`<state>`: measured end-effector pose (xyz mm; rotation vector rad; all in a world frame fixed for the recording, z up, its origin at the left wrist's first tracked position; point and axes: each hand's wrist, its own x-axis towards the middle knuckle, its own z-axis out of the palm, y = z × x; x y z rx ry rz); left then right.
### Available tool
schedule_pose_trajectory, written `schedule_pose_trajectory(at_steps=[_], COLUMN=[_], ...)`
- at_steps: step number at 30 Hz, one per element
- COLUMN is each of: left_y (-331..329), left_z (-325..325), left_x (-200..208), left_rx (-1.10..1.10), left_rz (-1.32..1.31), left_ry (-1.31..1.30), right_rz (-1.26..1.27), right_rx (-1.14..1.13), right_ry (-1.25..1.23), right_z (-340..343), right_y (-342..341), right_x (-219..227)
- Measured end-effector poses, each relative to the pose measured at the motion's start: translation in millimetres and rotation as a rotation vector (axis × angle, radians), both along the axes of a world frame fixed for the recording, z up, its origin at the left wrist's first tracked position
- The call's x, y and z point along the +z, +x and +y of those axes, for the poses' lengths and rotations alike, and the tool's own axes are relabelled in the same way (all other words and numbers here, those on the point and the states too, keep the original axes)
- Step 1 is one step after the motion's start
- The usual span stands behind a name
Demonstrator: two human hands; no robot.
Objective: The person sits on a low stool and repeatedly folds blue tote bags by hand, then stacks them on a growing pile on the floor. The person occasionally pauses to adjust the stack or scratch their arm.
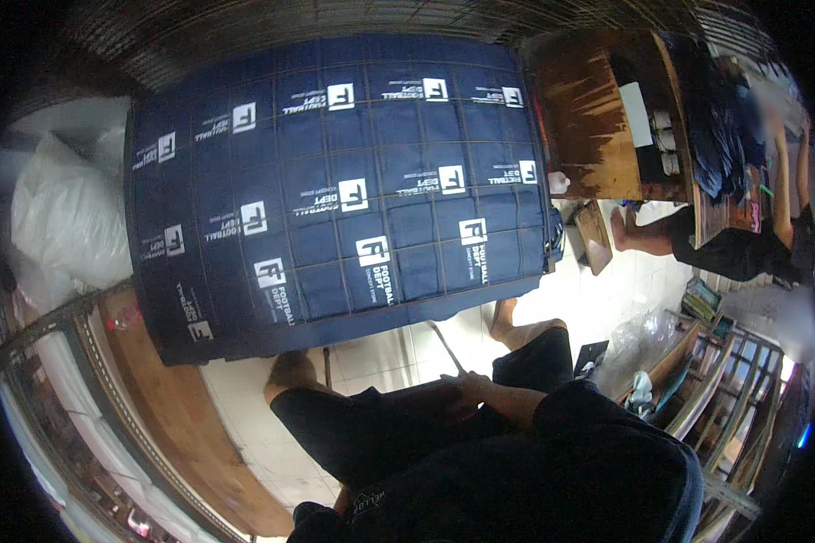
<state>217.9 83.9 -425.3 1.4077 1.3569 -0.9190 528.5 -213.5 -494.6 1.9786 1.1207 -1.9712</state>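
Observation:
My right hand (473, 389) is in front of my body, between my legs. Its fingers curl over the edge of a dark brown stool (426, 398); thin legs stick out from it toward the far side. My left hand is hidden by my dark shirt, with only a bit of skin showing near the sleeve at the lower edge. Beyond my knees, a broad navy cloth (335, 154) with a grid of thin lines and rows of white printed logos covers a table. Neither hand touches this cloth.
Left of the cloth lies a translucent plastic bag (72, 204); a wooden board (172, 407) runs below it. A worn wooden table (589, 118) stands at the right, with dark fabric and a co-worker (743, 235) beyond. A rack (724, 380) and clear plastic sheeting (643, 348) are at lower right.

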Motion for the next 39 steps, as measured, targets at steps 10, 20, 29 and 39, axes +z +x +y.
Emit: schedule_pose_trajectory(at_steps=[10, 20, 29, 39], left_y=[145, 266, 289, 284], left_z=[29, -2, -51, -97], left_x=[-37, -24, -34, -17], left_rx=[-0.224, -0.431, -0.489, -0.492], left_rz=[-0.263, -0.538, -0.6, -0.59], left_ry=[0.05, 0.11, 0.19, 0.252], right_rz=[-0.178, -0.279, 0.063, -2.075], right_rx=[-0.089, -0.095, -0.619, -0.977], right_ry=[0.024, 0.179, 0.896, 0.754], right_z=[-48, -78, -33, -247], right_y=[96, 138, 212, 485], right_x=[21, 19, 137, 444])
